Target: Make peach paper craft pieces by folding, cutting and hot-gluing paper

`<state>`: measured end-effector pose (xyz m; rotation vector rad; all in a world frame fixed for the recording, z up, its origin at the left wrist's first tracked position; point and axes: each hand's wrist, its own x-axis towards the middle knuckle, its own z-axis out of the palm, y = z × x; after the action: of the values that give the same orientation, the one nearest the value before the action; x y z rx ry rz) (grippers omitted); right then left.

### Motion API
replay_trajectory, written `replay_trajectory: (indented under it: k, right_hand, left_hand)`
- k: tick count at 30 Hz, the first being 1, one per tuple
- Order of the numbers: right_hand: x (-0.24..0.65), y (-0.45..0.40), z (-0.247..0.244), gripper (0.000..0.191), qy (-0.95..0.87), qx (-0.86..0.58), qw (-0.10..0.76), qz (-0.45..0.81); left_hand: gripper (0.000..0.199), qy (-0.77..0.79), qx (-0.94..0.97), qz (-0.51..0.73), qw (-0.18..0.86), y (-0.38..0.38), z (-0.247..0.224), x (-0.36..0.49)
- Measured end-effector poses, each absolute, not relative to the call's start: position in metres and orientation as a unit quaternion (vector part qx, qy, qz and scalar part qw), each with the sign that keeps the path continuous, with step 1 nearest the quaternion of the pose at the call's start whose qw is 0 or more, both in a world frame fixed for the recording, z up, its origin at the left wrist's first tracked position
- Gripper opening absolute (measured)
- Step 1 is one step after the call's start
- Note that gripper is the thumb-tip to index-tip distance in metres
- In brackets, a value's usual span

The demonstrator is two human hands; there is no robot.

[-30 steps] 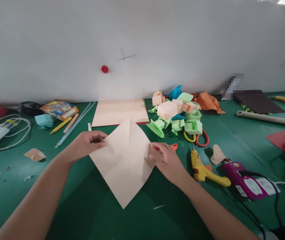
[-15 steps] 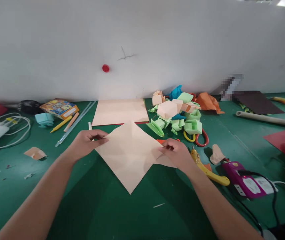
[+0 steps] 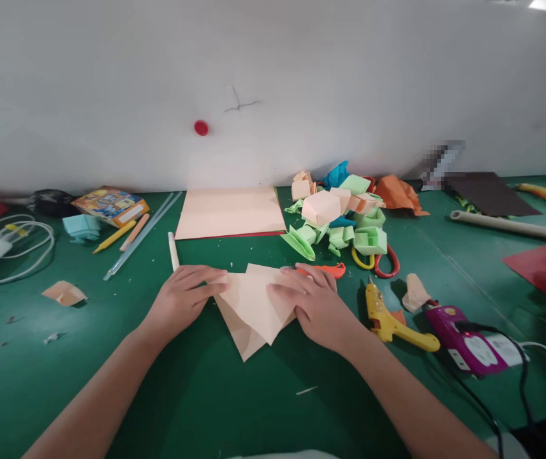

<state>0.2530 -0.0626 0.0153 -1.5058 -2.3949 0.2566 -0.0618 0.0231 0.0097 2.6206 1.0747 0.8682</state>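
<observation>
Your left hand [image 3: 184,299] pinching one end of the pale peach paper [image 3: 258,306], your right hand [image 3: 321,309] pinching the other, folded double, two staggered points facing you, centred at the green table [image 3: 206,408].

The one camera rides on my head, looking forward and down over my own forearms [image 3: 105,392], which run in from the bottom edge. From close by it sees my fingers [image 3: 207,275] just below mid-frame, with the green counter [image 3: 196,408] spreading out to both sides beneath them. Farther off, the pale wall [image 3: 349,76], almost square-on, fills the upper part of my view.
</observation>
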Motion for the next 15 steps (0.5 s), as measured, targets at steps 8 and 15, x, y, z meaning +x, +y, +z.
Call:
replay_trajectory:
  k: [8, 15]
  right_hand:
    - [0.227, -0.075, 0.016, 0.065, -0.889, -0.428, 0.099, 0.126]
    - [0.221, -0.078, 0.019, 0.069, -0.893, -0.413, 0.086, 0.159]
  left_hand:
    - [0.040, 0.288, 0.923, 0.257, 0.004, 0.015, 0.005, -0.049]
    - [0.042, 0.262, 0.951, 0.165, 0.019, 0.010, -0.008, -0.025]
